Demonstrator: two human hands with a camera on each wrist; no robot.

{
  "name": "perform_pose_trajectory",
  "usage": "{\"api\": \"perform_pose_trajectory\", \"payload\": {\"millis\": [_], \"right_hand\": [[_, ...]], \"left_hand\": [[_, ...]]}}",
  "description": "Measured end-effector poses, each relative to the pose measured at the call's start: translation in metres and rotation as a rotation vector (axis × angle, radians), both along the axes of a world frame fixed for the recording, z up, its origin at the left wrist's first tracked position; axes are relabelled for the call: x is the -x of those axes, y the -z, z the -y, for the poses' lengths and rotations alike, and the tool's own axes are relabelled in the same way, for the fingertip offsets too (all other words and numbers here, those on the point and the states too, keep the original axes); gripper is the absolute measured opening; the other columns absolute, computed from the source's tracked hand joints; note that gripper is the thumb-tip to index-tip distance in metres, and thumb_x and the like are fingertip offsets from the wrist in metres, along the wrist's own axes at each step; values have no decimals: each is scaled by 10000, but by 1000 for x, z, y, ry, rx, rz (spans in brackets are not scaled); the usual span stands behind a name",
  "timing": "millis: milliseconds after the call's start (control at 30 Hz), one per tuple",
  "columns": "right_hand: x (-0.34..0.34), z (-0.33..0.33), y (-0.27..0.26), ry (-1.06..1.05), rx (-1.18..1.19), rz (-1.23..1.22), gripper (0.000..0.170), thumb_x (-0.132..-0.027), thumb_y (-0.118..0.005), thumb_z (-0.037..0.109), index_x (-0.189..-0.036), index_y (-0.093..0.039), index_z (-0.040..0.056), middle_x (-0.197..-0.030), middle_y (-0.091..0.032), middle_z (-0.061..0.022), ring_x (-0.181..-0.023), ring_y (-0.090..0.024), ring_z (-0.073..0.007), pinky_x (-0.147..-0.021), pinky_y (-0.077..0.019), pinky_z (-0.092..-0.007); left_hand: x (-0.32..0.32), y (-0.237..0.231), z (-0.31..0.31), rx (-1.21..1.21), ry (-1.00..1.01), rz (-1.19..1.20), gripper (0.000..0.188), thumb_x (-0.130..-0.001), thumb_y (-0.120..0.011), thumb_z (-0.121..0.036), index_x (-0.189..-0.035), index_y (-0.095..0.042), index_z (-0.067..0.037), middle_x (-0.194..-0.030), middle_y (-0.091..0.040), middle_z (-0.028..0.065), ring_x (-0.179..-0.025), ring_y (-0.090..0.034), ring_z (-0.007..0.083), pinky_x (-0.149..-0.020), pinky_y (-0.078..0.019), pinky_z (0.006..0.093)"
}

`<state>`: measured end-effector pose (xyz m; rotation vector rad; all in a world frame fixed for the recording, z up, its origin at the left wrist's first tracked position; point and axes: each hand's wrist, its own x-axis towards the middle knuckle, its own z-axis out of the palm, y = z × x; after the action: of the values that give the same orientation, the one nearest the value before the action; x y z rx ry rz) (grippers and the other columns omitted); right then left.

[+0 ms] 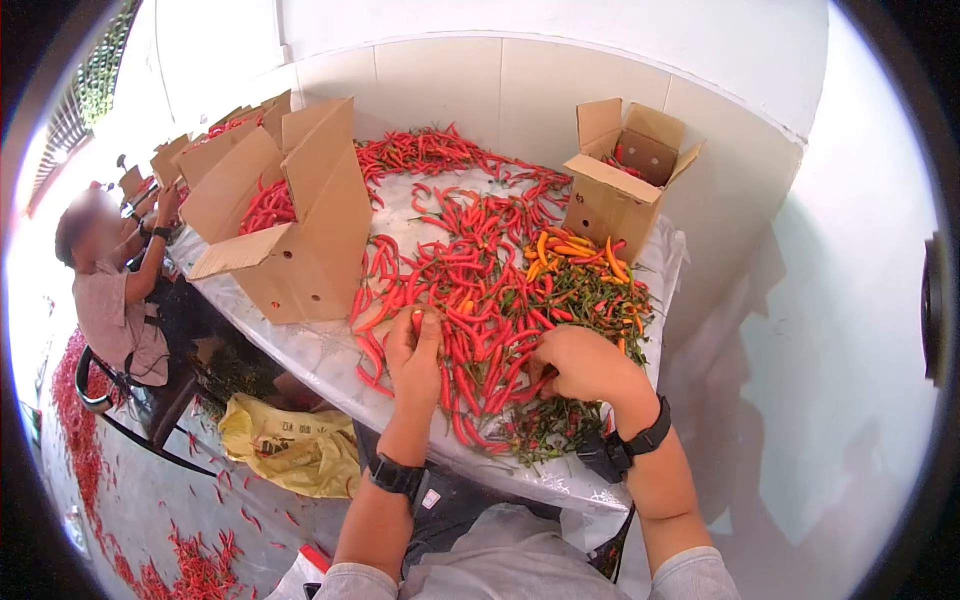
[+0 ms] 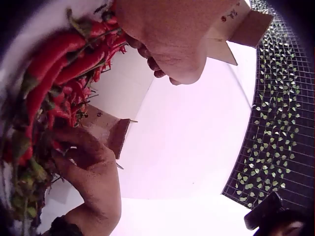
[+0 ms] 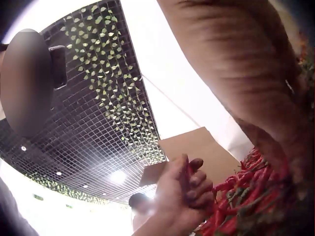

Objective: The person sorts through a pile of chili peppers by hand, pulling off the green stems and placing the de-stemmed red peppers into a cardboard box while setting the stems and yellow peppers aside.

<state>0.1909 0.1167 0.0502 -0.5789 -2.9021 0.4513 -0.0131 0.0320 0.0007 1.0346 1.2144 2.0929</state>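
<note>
Red chili peppers (image 1: pixel 470 270) lie heaped across a plastic-covered table (image 1: pixel 320 350). My left hand (image 1: pixel 412 360) is raised over the near left of the heap, fingers curled round a red chili pepper (image 3: pixel 186 181) whose tip pokes out by the thumb. Low at the right side of the heap, my right hand (image 1: pixel 592 366) has thumb and fingertips together on a red chili pepper (image 2: pixel 57 145) among the stems; its fingertips are partly hidden in the head view. Green stems and leaves (image 1: pixel 560 425) lie just below that hand.
An open cardboard box (image 1: pixel 300 270) with red chilies stands at the left, another box (image 1: pixel 610 205) at the back right. Orange chilies (image 1: pixel 575 255) lie before it. A yellow sack (image 1: pixel 290 450) and scattered chilies (image 1: pixel 200 565) are on the floor. Another person (image 1: pixel 120 300) sits at the left.
</note>
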Motion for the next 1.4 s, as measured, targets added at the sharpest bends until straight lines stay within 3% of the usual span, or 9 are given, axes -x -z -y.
{"api": "perform_pose_trajectory", "payload": {"millis": [200,367,467,567,667,900,1100,1300,1400], "right_hand": [[3,7,-17,221,142,-220,192,-677,-712,169,-814,-673,40,-757,-611,-123,-751,-586,-286,-689,-458,-359],[9,4,-16,277,62,-501,217,-750,-663,223,-830,-661,21,-786,-609,-154,-750,-587,-311,-680,-458,-368],[19,4,-5,329,73,-578,163,-770,-671,119,-878,-642,1,-794,-602,-98,-707,-581,-188,-663,-451,-292],[31,12,-4,177,428,-637,171,-794,-659,118,-905,-603,0,-747,-579,-46,-688,-544,-123,-641,-440,-263],[34,22,-10,179,504,-560,217,-802,-643,186,-879,-593,-10,-750,-597,-94,-694,-572,-179,-646,-455,-309],[36,20,-8,257,507,-529,303,-844,-614,284,-899,-587,-13,-730,-593,-102,-671,-548,-164,-639,-447,-318],[41,7,9,216,659,-601,371,-881,-562,356,-873,-600,-14,-698,-597,-53,-641,-533,-139,-618,-428,-279],[37,13,-6,316,1176,-562,334,-884,-563,358,-761,-600,49,-633,-528,34,-559,-446,-64,-508,-350,-223],[36,9,-1,228,1197,-531,341,-884,-564,353,-719,-585,55,-612,-503,46,-521,-415,-65,-468,-327,-235]], "left_hand": [[-3,-2,-2,1,-39,-11,147,-925,-504,-205,-876,-528,-69,-630,-441,-43,-499,-361,22,-424,-258,180],[3,13,-9,-32,-46,-155,105,-850,-604,-92,-911,-575,-12,-731,-525,-17,-632,-480,58,-587,-400,191],[-7,-3,0,-9,110,-163,150,-815,-638,-66,-951,-607,-11,-808,-584,3,-708,-533,70,-664,-439,204],[-8,-6,3,39,218,-235,193,-805,-644,-53,-992,-617,-12,-877,-617,19,-754,-549,65,-691,-450,208],[-4,0,3,44,257,-236,199,-811,-634,-53,-1004,-607,-14,-878,-614,10,-740,-544,58,-680,-448,209],[-5,-6,8,90,436,124,144,-832,-581,-60,-970,-571,-20,-774,-536,-39,-643,-476,33,-585,-400,191],[-11,-2,4,53,383,-264,162,-825,-587,-61,-979,-571,-14,-724,-461,-69,-625,-400,10,-537,-335,174],[-6,-1,5,127,511,-263,136,-838,-611,-103,-944,-594,-19,-713,-444,-73,-626,-397,17,-538,-340,186],[-7,-2,7,135,558,-218,129,-845,-613,-120,-927,-600,-21,-707,-443,-71,-624,-392,19,-536,-335,189]]}}
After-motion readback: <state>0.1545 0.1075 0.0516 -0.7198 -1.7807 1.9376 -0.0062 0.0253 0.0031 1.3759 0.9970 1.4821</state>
